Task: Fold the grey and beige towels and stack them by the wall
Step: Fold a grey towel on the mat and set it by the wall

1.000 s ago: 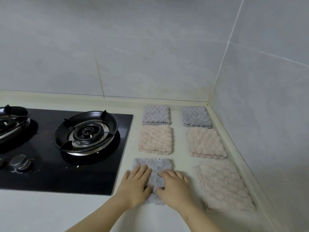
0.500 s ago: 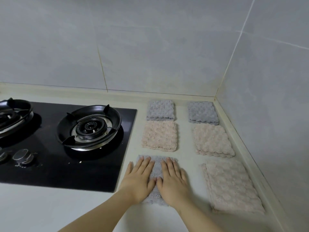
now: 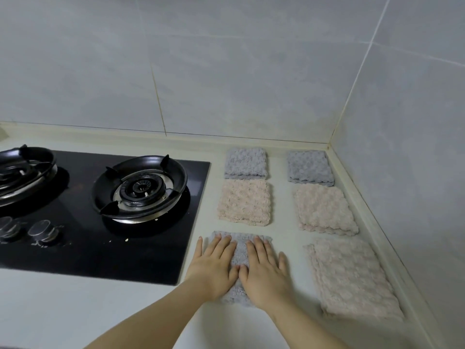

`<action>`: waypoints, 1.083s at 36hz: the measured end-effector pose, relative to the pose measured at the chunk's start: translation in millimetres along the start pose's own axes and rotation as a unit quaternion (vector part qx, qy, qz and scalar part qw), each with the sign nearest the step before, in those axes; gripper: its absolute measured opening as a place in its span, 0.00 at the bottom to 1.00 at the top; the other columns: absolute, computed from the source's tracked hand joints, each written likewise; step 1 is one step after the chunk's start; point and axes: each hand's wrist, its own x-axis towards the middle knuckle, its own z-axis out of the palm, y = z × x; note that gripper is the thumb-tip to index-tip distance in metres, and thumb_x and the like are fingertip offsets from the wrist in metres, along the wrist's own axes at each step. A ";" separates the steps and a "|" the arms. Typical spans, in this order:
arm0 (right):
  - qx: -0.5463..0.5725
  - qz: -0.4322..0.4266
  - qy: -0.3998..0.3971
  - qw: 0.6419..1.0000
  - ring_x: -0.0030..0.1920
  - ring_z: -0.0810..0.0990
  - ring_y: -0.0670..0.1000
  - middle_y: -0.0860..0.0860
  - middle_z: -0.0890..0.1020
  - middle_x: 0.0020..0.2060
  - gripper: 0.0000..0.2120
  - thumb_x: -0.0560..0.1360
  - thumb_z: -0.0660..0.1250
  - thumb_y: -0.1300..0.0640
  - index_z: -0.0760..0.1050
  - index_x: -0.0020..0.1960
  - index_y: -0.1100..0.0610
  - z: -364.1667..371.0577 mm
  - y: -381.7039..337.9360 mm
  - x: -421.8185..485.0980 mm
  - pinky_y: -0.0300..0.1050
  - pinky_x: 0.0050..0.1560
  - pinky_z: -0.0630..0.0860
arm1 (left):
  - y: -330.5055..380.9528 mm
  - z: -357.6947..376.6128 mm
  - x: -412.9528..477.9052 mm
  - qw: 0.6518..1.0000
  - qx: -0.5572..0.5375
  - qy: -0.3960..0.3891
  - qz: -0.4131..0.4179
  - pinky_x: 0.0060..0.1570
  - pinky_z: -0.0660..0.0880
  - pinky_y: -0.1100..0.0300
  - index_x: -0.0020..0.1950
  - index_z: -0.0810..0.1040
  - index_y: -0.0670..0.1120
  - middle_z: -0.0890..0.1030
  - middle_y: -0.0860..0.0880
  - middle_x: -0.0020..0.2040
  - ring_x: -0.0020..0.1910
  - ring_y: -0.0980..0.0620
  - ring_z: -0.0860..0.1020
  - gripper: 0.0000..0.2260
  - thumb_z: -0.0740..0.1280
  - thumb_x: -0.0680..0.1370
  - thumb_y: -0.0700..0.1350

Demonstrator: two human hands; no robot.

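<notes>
A folded grey towel (image 3: 240, 250) lies on the pale counter (image 3: 100, 311) near me. My left hand (image 3: 214, 265) and my right hand (image 3: 266, 273) press flat on it side by side, fingers spread, covering most of it. Beyond it lie a folded beige towel (image 3: 244, 202) and a folded grey towel (image 3: 246, 162) by the back wall. The right column holds a grey towel (image 3: 310, 167) in the corner, a beige towel (image 3: 324, 210) and a larger beige towel (image 3: 352, 278) nearest me.
A black glass gas hob (image 3: 141, 238) fills the left of the counter, with a burner ring (image 3: 140, 188), a second burner (image 3: 22, 170) at the far left and two knobs (image 3: 41, 231). Tiled walls meet in a corner at the back right.
Both hands have slid forward over the grey towel and flattened, the right hand's fingers uncurling to lie spread beside the left. The view has tilted slightly.
</notes>
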 end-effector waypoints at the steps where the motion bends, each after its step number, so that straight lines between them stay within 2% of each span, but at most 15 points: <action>1: 0.005 0.001 -0.006 1.000 0.76 0.38 0.48 0.47 0.39 0.76 0.48 0.58 0.22 0.43 0.40 0.77 0.51 -3.1 -1.0 -1.5 0.54 0.74 0.40 | -0.4 -0.6 -0.6 1.000 -0.010 -0.003 0.001 0.70 0.31 0.49 0.77 0.41 0.51 0.41 0.53 0.77 0.76 0.53 0.37 0.26 0.43 0.81 0.57; 3: 0.009 0.003 -0.013 1.000 0.76 0.38 0.48 0.47 0.39 0.76 0.39 0.67 0.27 0.41 0.39 0.77 0.51 -6.2 -2.0 -2.9 0.54 0.74 0.41 | -2.9 0.3 -2.1 0.999 -0.037 0.000 0.004 0.71 0.32 0.50 0.77 0.41 0.52 0.41 0.54 0.77 0.75 0.54 0.37 0.25 0.45 0.82 0.57; 5: -0.004 -0.008 -0.009 1.000 0.76 0.38 0.49 0.48 0.40 0.76 0.28 0.79 0.39 0.44 0.40 0.77 0.52 -12.0 -3.1 -4.3 0.55 0.74 0.41 | -6.6 2.0 -4.9 0.996 -0.080 0.027 0.009 0.72 0.35 0.52 0.77 0.45 0.53 0.43 0.55 0.77 0.76 0.54 0.39 0.25 0.46 0.81 0.58; 7: -0.011 -0.003 0.009 1.000 0.77 0.42 0.51 0.49 0.44 0.77 0.28 0.80 0.49 0.48 0.45 0.77 0.52 -18.3 -7.0 -4.7 0.56 0.74 0.44 | -10.4 1.4 -10.8 0.988 -0.125 0.088 0.006 0.73 0.41 0.55 0.76 0.51 0.53 0.49 0.55 0.77 0.76 0.55 0.44 0.29 0.42 0.76 0.62; 9: -0.009 0.001 0.099 0.995 0.73 0.63 0.56 0.56 0.64 0.73 0.31 0.71 0.68 0.48 0.66 0.71 0.56 -23.7 -16.6 -6.6 0.57 0.70 0.61 | -16.1 -2.0 -18.8 0.977 -0.155 0.143 -0.009 0.73 0.49 0.59 0.75 0.57 0.52 0.56 0.54 0.76 0.76 0.55 0.51 0.36 0.39 0.69 0.62; 10: -0.002 -0.004 0.130 0.992 0.63 0.75 0.57 0.57 0.76 0.64 0.31 0.60 0.76 0.49 0.77 0.61 0.56 -24.2 -21.6 -7.3 0.54 0.63 0.71 | -19.8 -5.5 -23.9 0.973 -0.166 0.157 -0.018 0.72 0.52 0.60 0.74 0.59 0.51 0.58 0.54 0.75 0.75 0.55 0.54 0.36 0.41 0.68 0.61; 11: -0.008 -0.025 0.168 0.985 0.54 0.81 0.56 0.54 0.82 0.54 0.26 0.53 0.78 0.51 0.82 0.51 0.54 -22.2 -27.8 -7.7 0.51 0.57 0.74 | -25.3 -8.1 -27.9 0.970 -0.177 0.162 -0.031 0.71 0.55 0.60 0.73 0.61 0.50 0.60 0.54 0.74 0.74 0.54 0.57 0.33 0.45 0.69 0.59; 13: 0.018 -0.069 0.206 0.976 0.46 0.83 0.53 0.49 0.84 0.45 0.13 0.58 0.68 0.52 0.82 0.42 0.51 -18.4 -44.3 -8.6 0.47 0.53 0.68 | -37.4 -16.3 -38.3 0.962 -0.212 0.157 -0.065 0.69 0.61 0.57 0.71 0.64 0.50 0.66 0.54 0.70 0.71 0.53 0.62 0.25 0.55 0.74 0.50; 14: 0.042 -0.088 0.189 0.977 0.48 0.83 0.52 0.48 0.83 0.46 0.13 0.62 0.61 0.52 0.81 0.42 0.50 -23.8 -57.8 -14.1 0.45 0.53 0.66 | -45.3 -19.9 -43.8 0.955 -0.235 0.159 -0.087 0.66 0.64 0.54 0.69 0.67 0.50 0.70 0.54 0.68 0.69 0.52 0.66 0.21 0.58 0.75 0.46; 16: 0.096 -0.110 0.154 0.977 0.58 0.77 0.50 0.45 0.79 0.54 0.18 0.69 0.53 0.53 0.79 0.51 0.50 -31.0 -84.7 -23.7 0.43 0.59 0.65 | -63.6 -26.3 -58.2 0.934 -0.281 0.175 -0.136 0.62 0.68 0.54 0.66 0.70 0.49 0.73 0.53 0.64 0.65 0.51 0.70 0.18 0.60 0.77 0.44; 19: 0.121 -0.161 0.107 0.974 0.65 0.67 0.46 0.41 0.73 0.62 0.15 0.77 0.56 0.54 0.72 0.62 0.48 -32.7 -123.2 -30.1 0.40 0.63 0.60 | -97.5 -30.7 -89.7 0.901 -0.331 0.202 -0.196 0.63 0.68 0.59 0.68 0.69 0.48 0.72 0.51 0.66 0.65 0.52 0.70 0.18 0.61 0.78 0.44; 21: 0.143 -0.178 0.079 0.970 0.64 0.68 0.47 0.43 0.74 0.61 0.14 0.78 0.57 0.55 0.72 0.62 0.48 -31.1 -150.3 -36.2 0.40 0.63 0.63 | -122.6 -30.8 -116.4 0.883 -0.353 0.210 -0.226 0.59 0.67 0.63 0.68 0.69 0.48 0.72 0.50 0.66 0.64 0.52 0.71 0.17 0.60 0.79 0.43; 31: 0.246 -0.262 -0.055 0.932 0.58 0.75 0.49 0.48 0.78 0.57 0.12 0.76 0.59 0.58 0.75 0.57 0.52 21.0 -348.3 -104.2 0.43 0.60 0.71 | -262.6 -11.2 -301.9 0.793 -0.404 0.294 -0.349 0.44 0.70 0.64 0.64 0.72 0.49 0.76 0.50 0.61 0.49 0.55 0.74 0.13 0.59 0.80 0.44; 34: 0.272 -0.286 -0.093 0.914 0.55 0.77 0.49 0.47 0.78 0.54 0.10 0.76 0.60 0.58 0.75 0.55 0.51 38.6 -410.1 -133.3 0.41 0.55 0.73 | -303.6 -2.3 -360.9 0.773 -0.403 0.307 -0.382 0.51 0.70 0.63 0.65 0.71 0.49 0.76 0.50 0.61 0.54 0.53 0.75 0.14 0.59 0.80 0.45; 39: 0.275 -0.319 -0.153 0.894 0.59 0.74 0.48 0.48 0.75 0.61 0.14 0.78 0.58 0.57 0.72 0.63 0.53 64.7 -508.6 -182.8 0.36 0.54 0.68 | -370.9 14.7 -448.6 0.748 -0.391 0.326 -0.424 0.51 0.69 0.64 0.64 0.72 0.51 0.77 0.51 0.61 0.55 0.55 0.75 0.13 0.59 0.79 0.46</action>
